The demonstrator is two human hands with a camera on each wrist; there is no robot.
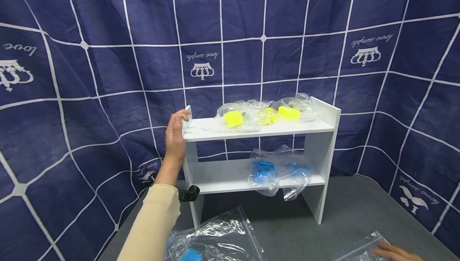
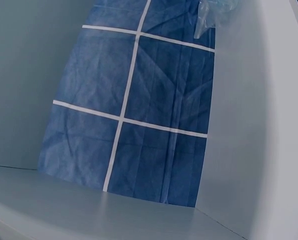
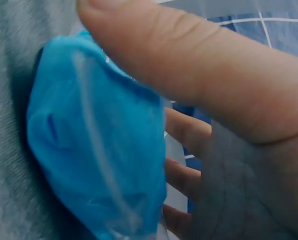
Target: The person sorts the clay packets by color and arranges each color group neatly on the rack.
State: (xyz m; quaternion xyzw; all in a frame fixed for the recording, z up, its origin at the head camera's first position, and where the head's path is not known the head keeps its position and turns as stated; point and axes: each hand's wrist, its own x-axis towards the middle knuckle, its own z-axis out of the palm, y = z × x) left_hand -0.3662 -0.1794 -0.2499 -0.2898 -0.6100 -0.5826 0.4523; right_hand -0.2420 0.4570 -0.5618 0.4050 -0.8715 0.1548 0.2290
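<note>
My left hand grips the upper left side panel of a white two-tier shelf, fingers curled over its edge. At the lower right, my right hand is at a clear zip bag, partly out of frame. The right wrist view shows a bagged, crumpled blue bundle between my thumb and fingers, with the fingertips hidden behind it. Bags with yellow bundles lie on the top tier. Blue bundles in clear bags rest on the tier below, their plastic hanging over the front.
Another clear zip bag with something blue lies on the grey surface before the shelf. A navy cloth with white lines hangs behind. The left wrist view looks into a shelf compartment with white walls.
</note>
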